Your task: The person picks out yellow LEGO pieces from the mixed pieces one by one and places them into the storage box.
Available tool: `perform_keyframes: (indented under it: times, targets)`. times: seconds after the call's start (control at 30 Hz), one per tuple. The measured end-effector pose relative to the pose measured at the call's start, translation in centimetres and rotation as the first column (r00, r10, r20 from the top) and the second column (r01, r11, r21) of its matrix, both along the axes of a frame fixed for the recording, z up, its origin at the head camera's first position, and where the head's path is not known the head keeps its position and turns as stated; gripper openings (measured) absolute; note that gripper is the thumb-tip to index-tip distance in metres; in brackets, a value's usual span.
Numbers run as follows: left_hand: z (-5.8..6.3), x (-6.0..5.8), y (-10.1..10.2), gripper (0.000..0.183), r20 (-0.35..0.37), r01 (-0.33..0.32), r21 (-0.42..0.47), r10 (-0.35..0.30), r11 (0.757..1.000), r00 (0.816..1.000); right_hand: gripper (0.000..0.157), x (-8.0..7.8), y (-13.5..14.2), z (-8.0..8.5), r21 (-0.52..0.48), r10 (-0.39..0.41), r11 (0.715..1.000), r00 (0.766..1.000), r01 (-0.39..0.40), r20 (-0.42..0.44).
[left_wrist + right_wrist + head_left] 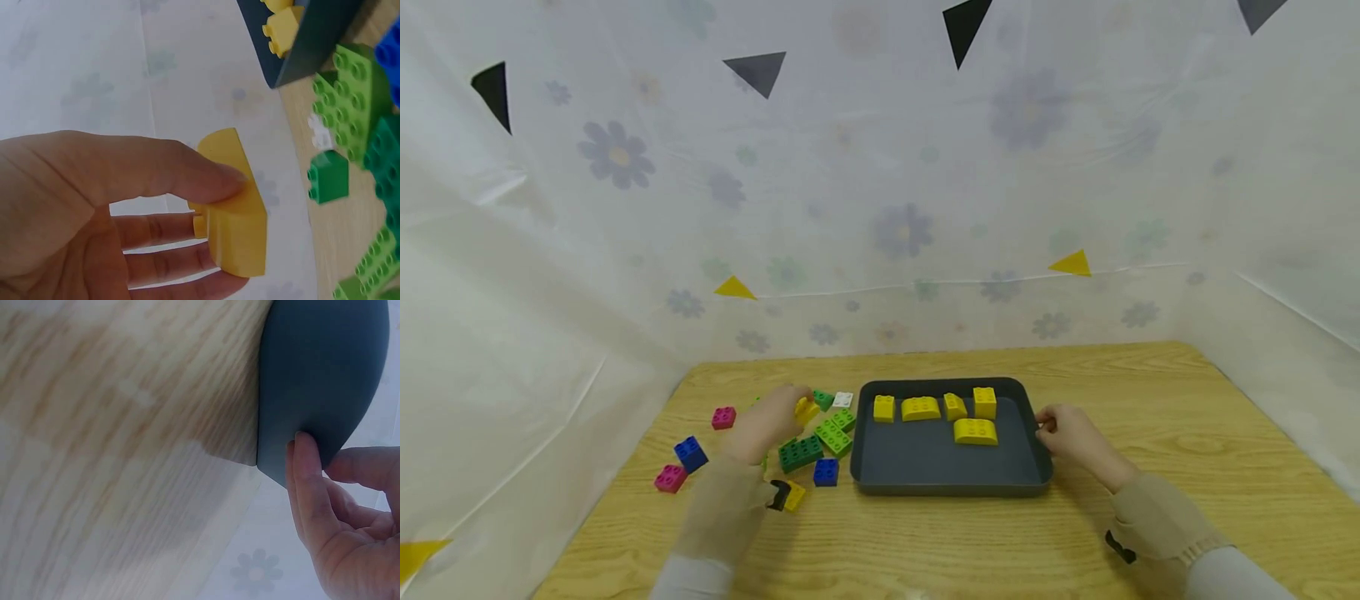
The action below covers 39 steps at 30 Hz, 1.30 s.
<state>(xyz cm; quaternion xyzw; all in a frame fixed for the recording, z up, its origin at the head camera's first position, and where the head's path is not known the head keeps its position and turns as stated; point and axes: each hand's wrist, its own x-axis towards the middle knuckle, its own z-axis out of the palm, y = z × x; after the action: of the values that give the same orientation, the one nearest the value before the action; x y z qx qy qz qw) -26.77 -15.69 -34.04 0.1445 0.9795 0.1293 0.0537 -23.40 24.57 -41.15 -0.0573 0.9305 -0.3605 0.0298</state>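
Observation:
My left hand (769, 423) pinches a yellow curved-sided toy building brick (240, 234) between thumb and fingers, above the loose bricks on the left. At the tray's right side, my right hand (1078, 437) grips the rim, with fingertips (307, 453) against the outer wall and the thumb by the edge. The dark grey tray (917, 468) lies flat on the table. Inside it, several yellow bricks stand toward the back, among them an arched brick (921, 408), a square brick (883, 408) and another arched brick (975, 432) nearer the middle.
Left of the tray lie loose bricks: dark green (801, 453), light green (832, 437), white (842, 400), blue (826, 472), yellow (795, 497) and pink (724, 417). The wooden table (955, 550) ends at a flowered sheet (880, 183) behind.

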Motion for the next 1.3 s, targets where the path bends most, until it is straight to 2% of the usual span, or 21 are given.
perform_keyframes:
  times: [0.2,0.33,0.47,0.57,0.7,0.9,1.0,1.17,1.3]
  targets:
    - [0.3,-1.7,2.9,0.044,-0.034,0.081,-0.036,-0.082,0.996,0.996,0.025,-0.1,0.0,-0.1,-0.007,-0.005,1.0,1.0,0.004,-0.013]
    - [0.5,-2.6,4.8,0.044,-0.019,0.15,-0.069,-0.152,0.986,0.988,0.024,-0.1,0.0,-0.1,-0.011,-0.01,1.0,1.0,0.01,-0.022]
    - [0.7,-3.4,6.7,0.047,0.034,0.241,-0.086,-0.239,0.967,0.97,0.025,-0.1,0.0,-0.1,-0.015,-0.019,1.0,1.0,0.018,-0.006]
    - [0.8,-3.7,8.1,0.049,0.064,0.31,-0.092,-0.305,0.946,0.95,0.026,-0.1,0.0,-0.1,-0.017,-0.017,1.0,1.0,0.017,0.003]
    - [0.6,-3.8,9.9,0.047,0.072,0.365,-0.137,-0.358,0.921,0.931,0.026,-0.1,0.0,-0.2,-0.016,-0.014,1.0,1.0,0.014,0.007]
    - [-0.6,-3.8,12.0,0.045,0.059,0.391,-0.234,-0.388,0.89,0.92,0.026,-0.2,0.1,-0.2,-0.018,-0.009,1.0,1.0,0.009,0.002]
    - [-1.5,-3.9,12.8,0.048,0.081,0.411,-0.238,-0.404,0.88,0.911,0.026,-0.2,0.1,-0.3,-0.016,-0.006,1.0,1.0,0.006,-0.006]
    - [-3.1,-4.1,13.9,0.044,0.115,0.449,-0.237,-0.434,0.862,0.894,0.025,-0.3,0.2,-0.4,-0.008,-0.004,1.0,1.0,0.004,-0.008]
    - [-4.0,-4.2,14.6,0.041,0.112,0.482,-0.254,-0.47,0.838,0.876,0.025,-0.3,0.3,-0.5,-0.012,-0.003,1.0,1.0,0.003,-0.014]
